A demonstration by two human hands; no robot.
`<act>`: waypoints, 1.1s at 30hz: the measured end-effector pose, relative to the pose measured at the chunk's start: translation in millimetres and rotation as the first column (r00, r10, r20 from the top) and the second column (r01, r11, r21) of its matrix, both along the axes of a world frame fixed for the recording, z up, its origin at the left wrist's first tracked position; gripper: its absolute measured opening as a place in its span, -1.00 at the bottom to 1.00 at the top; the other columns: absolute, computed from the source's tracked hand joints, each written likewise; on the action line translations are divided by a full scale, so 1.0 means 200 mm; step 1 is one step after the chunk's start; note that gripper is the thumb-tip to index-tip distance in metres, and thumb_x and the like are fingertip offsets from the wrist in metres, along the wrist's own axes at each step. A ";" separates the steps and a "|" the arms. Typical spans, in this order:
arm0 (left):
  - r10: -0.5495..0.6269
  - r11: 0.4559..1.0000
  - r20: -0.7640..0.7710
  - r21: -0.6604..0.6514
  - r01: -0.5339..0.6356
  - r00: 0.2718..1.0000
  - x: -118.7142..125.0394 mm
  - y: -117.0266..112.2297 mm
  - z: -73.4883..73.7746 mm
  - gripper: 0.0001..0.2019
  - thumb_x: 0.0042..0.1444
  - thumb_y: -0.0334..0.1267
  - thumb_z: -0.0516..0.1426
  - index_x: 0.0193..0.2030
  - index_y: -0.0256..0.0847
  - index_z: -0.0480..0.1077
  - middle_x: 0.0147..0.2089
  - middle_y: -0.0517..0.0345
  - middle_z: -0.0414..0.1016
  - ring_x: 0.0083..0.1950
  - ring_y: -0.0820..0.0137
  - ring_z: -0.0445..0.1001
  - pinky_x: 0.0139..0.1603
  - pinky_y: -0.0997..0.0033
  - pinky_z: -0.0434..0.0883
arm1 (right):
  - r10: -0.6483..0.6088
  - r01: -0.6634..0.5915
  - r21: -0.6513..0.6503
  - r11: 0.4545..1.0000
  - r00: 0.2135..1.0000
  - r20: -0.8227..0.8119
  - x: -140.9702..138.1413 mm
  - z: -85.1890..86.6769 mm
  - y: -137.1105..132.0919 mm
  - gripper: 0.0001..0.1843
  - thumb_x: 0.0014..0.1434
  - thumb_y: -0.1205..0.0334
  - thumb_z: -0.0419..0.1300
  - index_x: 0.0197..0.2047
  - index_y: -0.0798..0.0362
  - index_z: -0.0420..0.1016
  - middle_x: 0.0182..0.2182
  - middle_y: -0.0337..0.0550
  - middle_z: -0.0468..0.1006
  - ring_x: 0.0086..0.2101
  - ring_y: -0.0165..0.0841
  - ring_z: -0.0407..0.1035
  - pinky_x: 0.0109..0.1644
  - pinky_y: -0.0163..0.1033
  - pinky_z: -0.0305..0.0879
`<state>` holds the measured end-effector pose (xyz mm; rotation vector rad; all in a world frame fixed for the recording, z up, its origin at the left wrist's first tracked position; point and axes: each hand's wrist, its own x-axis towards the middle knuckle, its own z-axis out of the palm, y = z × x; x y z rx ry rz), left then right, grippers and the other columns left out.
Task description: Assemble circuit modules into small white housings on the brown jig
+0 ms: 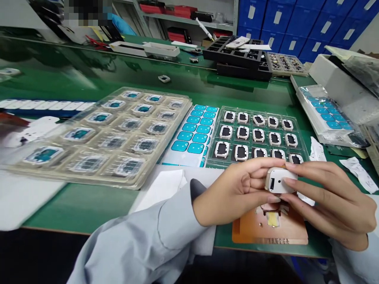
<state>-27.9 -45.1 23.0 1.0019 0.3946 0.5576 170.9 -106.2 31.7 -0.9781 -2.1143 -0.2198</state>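
Observation:
My left hand grips a small white device casing with rounded corners, a dark slot and a small black hole in its face. On its other side, the fingers of my right hand press against the same casing. Below both hands lies an orange card with a pale yellow patch on it. Just beyond them sits a clear tray holding rows of white frames with dark middles. Left of that tray lies a sheet of teal stickers.
A large beige blister tray with clear-and-teal parts fills the left of the green table. White crumpled paper strips lie at right beside a bagged sticker pack. Black trays are stacked at the back. Another person is across the table.

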 end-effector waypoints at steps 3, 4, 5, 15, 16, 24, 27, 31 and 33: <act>-0.002 1.000 0.005 -0.007 0.002 1.000 0.00 0.00 0.00 -0.55 0.03 -0.57 0.22 0.06 -0.17 0.42 -0.10 0.11 0.60 -0.13 0.37 0.63 -0.07 0.45 0.55 | 0.013 -0.013 -0.003 1.000 1.000 0.007 0.00 0.01 -0.01 -0.55 0.12 0.42 0.34 0.09 0.01 0.50 -0.06 0.02 0.58 -0.17 -0.12 0.48 -0.24 -0.01 0.51; -0.006 1.000 0.006 -0.012 0.006 1.000 0.00 0.00 0.00 -0.56 0.02 -0.58 0.22 0.06 -0.17 0.42 -0.11 0.12 0.60 -0.12 0.37 0.62 -0.07 0.45 0.55 | 0.021 -0.021 -0.003 1.000 1.000 0.009 0.01 0.01 -0.01 -0.55 0.12 0.43 0.34 0.09 0.04 0.50 -0.06 0.03 0.57 -0.17 -0.12 0.48 -0.24 -0.02 0.51; -0.008 1.000 0.007 -0.014 0.008 1.000 0.00 0.00 0.00 -0.56 0.03 -0.58 0.22 0.05 -0.18 0.43 -0.12 0.12 0.60 -0.11 0.36 0.62 -0.06 0.44 0.54 | 0.029 -0.029 -0.003 1.000 1.000 0.010 0.01 0.01 -0.01 -0.56 0.11 0.44 0.35 0.08 0.05 0.50 -0.06 0.05 0.57 -0.17 -0.12 0.48 -0.24 -0.02 0.50; 0.013 1.000 0.034 -0.008 -0.013 0.999 0.00 -0.01 0.00 -0.61 0.01 -0.61 0.23 -0.01 -0.24 0.45 -0.15 0.10 0.62 -0.13 0.36 0.64 -0.08 0.45 0.56 | 0.068 -0.066 -0.034 0.997 0.996 0.050 0.03 0.03 -0.01 -0.62 0.14 0.44 0.31 0.05 0.08 0.49 -0.06 0.06 0.58 -0.14 -0.14 0.47 -0.23 -0.03 0.52; 0.015 1.000 0.038 -0.004 -0.015 0.999 0.00 -0.01 0.00 -0.61 0.00 -0.61 0.23 -0.02 -0.24 0.45 -0.16 0.11 0.62 -0.13 0.36 0.64 -0.08 0.47 0.56 | 0.073 -0.071 -0.037 0.997 0.995 0.061 0.03 0.03 -0.01 -0.63 0.14 0.45 0.31 0.04 0.10 0.50 -0.06 0.07 0.57 -0.14 -0.13 0.47 -0.22 -0.03 0.53; 0.020 0.999 0.079 0.024 -0.022 0.997 0.00 0.00 -0.01 -0.60 -0.01 -0.63 0.24 -0.02 -0.26 0.44 -0.13 0.09 0.63 -0.15 0.40 0.64 -0.10 0.52 0.57 | 0.091 -0.086 -0.045 0.995 0.989 0.118 0.04 0.06 -0.01 -0.67 0.15 0.45 0.30 0.01 0.15 0.49 -0.08 0.10 0.58 -0.12 -0.13 0.48 -0.25 -0.07 0.55; 0.015 1.000 0.097 0.026 -0.018 0.995 0.00 -0.01 -0.02 -0.59 -0.01 -0.65 0.23 -0.02 -0.25 0.43 -0.18 0.15 0.63 -0.18 0.46 0.64 -0.11 0.57 0.57 | 0.090 -0.086 -0.039 0.996 0.989 0.116 0.04 0.06 -0.01 -0.69 0.13 0.48 0.32 -0.03 0.19 0.50 -0.10 0.13 0.58 -0.12 -0.12 0.47 -0.24 -0.06 0.55; 0.015 0.999 0.112 0.026 -0.018 0.994 0.01 -0.01 -0.01 -0.58 -0.01 -0.66 0.23 -0.01 -0.25 0.43 -0.18 0.16 0.63 -0.16 0.47 0.64 -0.11 0.59 0.56 | 0.096 -0.091 -0.053 0.994 0.988 0.117 0.04 0.06 -0.02 -0.69 0.12 0.50 0.32 -0.04 0.22 0.50 -0.10 0.15 0.57 -0.10 -0.12 0.45 -0.23 -0.07 0.54; 0.013 0.999 0.107 0.029 -0.016 0.994 0.01 -0.01 -0.01 -0.58 -0.01 -0.66 0.23 -0.01 -0.26 0.44 -0.14 0.13 0.63 -0.14 0.46 0.64 -0.10 0.59 0.57 | 0.106 -0.100 -0.060 0.993 0.987 0.121 0.04 0.06 -0.02 -0.70 0.13 0.50 0.32 -0.04 0.24 0.50 -0.10 0.17 0.56 -0.09 -0.12 0.45 -0.23 -0.07 0.54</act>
